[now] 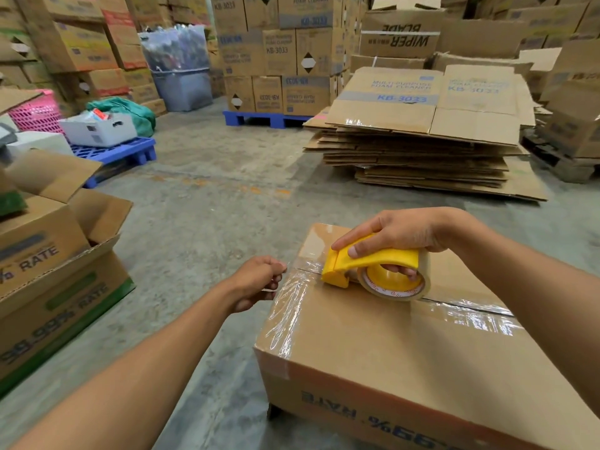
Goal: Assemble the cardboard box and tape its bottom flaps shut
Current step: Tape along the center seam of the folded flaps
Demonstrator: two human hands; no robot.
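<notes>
box (373, 345): plain brown cardboard, dark grey print on side
tape on box (289, 306): clear, shiny, wrinkled
tape dispenser (367, 258): bright yellow
tape roll (394, 282): clear/tan, yellow core w/ red lettering on white ring
flat box stack (422, 131): brown, blue print + grey band
left boxes (48, 287): brown, grey lettering, green stripe
pallets (263, 118): blue
basket (35, 112): pink mesh
bin (97, 128): white
cloth bundle (130, 108): green
floor (211, 190): grey concrete, faint orange marks
</notes>
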